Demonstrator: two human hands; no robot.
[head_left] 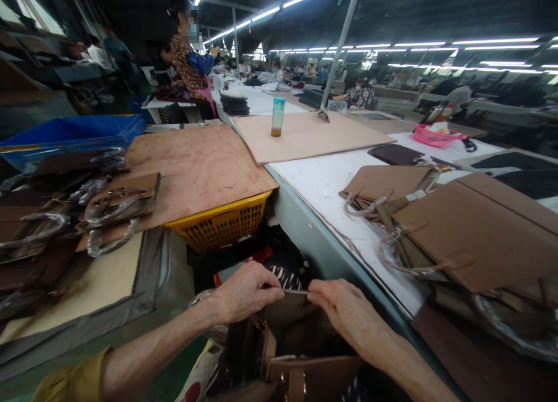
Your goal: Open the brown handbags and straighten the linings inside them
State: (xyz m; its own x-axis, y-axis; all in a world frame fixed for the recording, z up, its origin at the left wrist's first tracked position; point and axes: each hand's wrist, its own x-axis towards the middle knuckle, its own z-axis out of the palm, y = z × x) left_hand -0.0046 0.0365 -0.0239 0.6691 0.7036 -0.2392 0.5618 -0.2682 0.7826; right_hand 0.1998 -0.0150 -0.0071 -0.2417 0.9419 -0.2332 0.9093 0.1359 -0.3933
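A brown handbag lies in my lap with its mouth facing up and its dark lining showing. My left hand pinches the far rim of the bag between thumb and fingers. A short way to the right, my right hand grips the same rim, so a short stretch of edge shows between them. Toward me, the bag's near side carries a strap with metal fittings. The lower part of the bag is out of view.
Brown bags with plastic-wrapped handles lie on the white table at right; more bags are piled at left. A yellow crate under a wooden board, a blue bin and a bottle stand ahead. A person stands beyond.
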